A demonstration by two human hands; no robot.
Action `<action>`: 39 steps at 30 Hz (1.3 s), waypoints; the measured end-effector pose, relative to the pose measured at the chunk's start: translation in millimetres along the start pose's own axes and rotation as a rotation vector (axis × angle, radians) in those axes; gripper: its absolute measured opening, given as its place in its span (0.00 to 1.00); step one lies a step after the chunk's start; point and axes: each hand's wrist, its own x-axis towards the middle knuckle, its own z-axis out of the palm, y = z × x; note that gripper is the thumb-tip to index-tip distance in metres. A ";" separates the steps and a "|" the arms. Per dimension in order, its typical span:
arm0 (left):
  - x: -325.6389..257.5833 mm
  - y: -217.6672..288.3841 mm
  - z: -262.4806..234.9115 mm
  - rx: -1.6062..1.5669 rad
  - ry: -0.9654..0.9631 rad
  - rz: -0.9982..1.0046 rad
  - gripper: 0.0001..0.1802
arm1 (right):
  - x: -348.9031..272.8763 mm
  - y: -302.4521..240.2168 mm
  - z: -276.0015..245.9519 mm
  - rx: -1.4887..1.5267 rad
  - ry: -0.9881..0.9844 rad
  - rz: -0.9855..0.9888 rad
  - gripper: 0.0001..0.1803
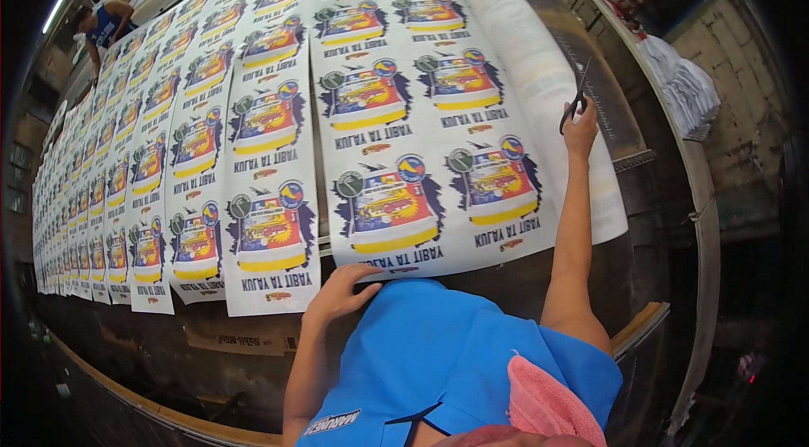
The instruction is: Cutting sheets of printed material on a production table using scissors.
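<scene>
Scissors (575,100) were gripped in the right hand (580,128) over the bare right margin of the wide printed sheet (421,127); its near edge was pressed under the flat, unclenched left hand (339,291).

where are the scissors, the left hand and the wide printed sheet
scissors (576,98), head view, on the dark handles
left hand (340,291), head view, on its back
wide printed sheet (403,133), head view, on white paper between prints

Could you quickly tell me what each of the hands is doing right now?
Left hand: open, fingers resting flat on the near edge of the printed sheet.
Right hand: closed on black-handled scissors, blades pointing up.
</scene>
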 end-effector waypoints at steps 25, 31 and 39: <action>348.8 157.8 335.5 0.364 -0.184 0.367 0.55 | 34.9 73.9 -18.8 -0.118 -0.257 0.270 0.36; 362.4 187.4 322.2 0.479 -0.297 0.335 0.55 | 51.5 85.6 -20.2 -0.081 -0.365 0.346 0.33; 362.8 223.0 300.4 0.324 -0.198 0.288 0.52 | 46.8 91.9 -2.3 -0.173 -0.270 0.328 0.34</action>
